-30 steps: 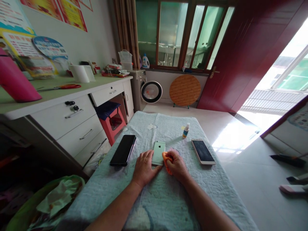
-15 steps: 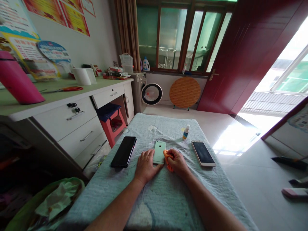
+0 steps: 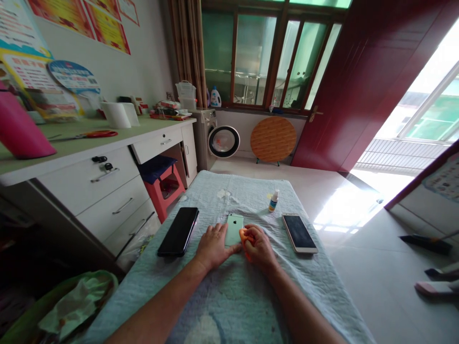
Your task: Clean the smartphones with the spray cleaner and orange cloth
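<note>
A smartphone (image 3: 234, 229) with a pale back and a dark apple logo lies face down on the cloth-covered table (image 3: 229, 296). My left hand (image 3: 214, 246) steadies it, fingers along its left edge and thumb across its lower end. Bunched in my right hand (image 3: 258, 246) is an orange cloth (image 3: 245, 239), pressed against the phone's right edge. A black smartphone (image 3: 178, 231) rests screen up to the left. On the right lies a phone with a pale frame and dark screen (image 3: 300, 233). Behind it stands a small spray bottle (image 3: 273, 201) with a white top.
Along the left runs a desk (image 3: 118, 143) with drawers, holding a pink bottle (image 3: 21, 124), scissors (image 3: 96, 134) and a paper roll (image 3: 117, 115). A red stool (image 3: 163, 191) is tucked beneath. A green bin (image 3: 111, 286) stands at lower left. A washing machine (image 3: 202, 138) has its door open.
The whole view has shifted slightly, so things sit a little lower and further left. The orange cloth stays at the phone's right edge, and my left hand keeps its hold.
</note>
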Motion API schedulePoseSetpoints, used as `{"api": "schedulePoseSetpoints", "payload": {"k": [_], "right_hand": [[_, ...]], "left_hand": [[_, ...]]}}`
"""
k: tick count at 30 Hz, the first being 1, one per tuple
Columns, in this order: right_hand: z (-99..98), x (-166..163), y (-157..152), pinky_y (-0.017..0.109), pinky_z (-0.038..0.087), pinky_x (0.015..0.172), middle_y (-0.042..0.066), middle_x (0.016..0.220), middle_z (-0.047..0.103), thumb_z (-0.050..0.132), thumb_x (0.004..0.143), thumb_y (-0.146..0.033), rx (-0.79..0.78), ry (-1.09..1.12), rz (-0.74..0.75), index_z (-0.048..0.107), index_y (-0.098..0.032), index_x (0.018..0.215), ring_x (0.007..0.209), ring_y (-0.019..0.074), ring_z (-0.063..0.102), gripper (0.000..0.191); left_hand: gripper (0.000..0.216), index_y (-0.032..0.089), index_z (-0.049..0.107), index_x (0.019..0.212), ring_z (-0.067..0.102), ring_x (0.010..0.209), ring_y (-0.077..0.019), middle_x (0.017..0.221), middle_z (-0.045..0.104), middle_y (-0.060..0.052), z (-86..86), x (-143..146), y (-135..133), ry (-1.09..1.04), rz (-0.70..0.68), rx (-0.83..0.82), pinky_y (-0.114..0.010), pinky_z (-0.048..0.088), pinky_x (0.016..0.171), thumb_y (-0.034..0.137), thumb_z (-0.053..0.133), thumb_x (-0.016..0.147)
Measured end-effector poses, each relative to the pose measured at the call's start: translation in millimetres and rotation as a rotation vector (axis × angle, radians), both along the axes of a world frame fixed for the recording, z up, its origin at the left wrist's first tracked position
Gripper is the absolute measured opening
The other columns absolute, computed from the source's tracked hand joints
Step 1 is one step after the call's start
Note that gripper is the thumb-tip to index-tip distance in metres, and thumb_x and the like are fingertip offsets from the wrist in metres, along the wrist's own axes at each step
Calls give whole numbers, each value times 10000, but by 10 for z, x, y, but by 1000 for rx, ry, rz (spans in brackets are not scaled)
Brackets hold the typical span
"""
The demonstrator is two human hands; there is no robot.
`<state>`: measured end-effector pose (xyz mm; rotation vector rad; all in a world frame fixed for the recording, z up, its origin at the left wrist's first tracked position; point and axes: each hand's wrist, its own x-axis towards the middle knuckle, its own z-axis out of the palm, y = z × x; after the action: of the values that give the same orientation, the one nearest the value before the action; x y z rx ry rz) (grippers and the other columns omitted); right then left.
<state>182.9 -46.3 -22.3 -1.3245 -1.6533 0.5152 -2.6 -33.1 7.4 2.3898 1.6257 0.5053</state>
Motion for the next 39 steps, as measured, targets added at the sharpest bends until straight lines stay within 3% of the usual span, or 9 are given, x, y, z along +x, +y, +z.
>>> {"api": "schedulePoseSetpoints", "payload": {"k": [3,7,25,39], "right_hand": [[-30,5,12,333,449,924,78,1088,655,500,669,-106,17,3,1,634,-202,839,1010,204,591,238],[-35,15,30,321,458,897,74,1047,665,497,654,-100,36,-8,13,632,-200,832,978,202,597,245],[93,23,0,298,441,881,64,980,677,484,650,-92,28,-101,63,606,-196,783,947,194,598,209],[176,27,-85,303,443,857,69,982,667,482,655,-71,17,-135,131,590,-193,784,940,194,594,208]], "left_hand": [[572,146,581,1238,557,1010,-319,1113,610,-154,18,17,62,19,2,49,-434,439,893,588,487,886],[491,146,588,1217,552,1016,-289,1101,596,-135,-12,45,55,89,22,93,-400,442,903,522,458,931],[347,178,589,1190,559,1016,-249,1081,603,-87,-104,26,35,-33,75,113,-360,443,936,355,567,893],[354,156,588,1197,564,1005,-252,1088,608,-95,-44,20,-66,-44,90,98,-366,451,927,315,579,881]]}}
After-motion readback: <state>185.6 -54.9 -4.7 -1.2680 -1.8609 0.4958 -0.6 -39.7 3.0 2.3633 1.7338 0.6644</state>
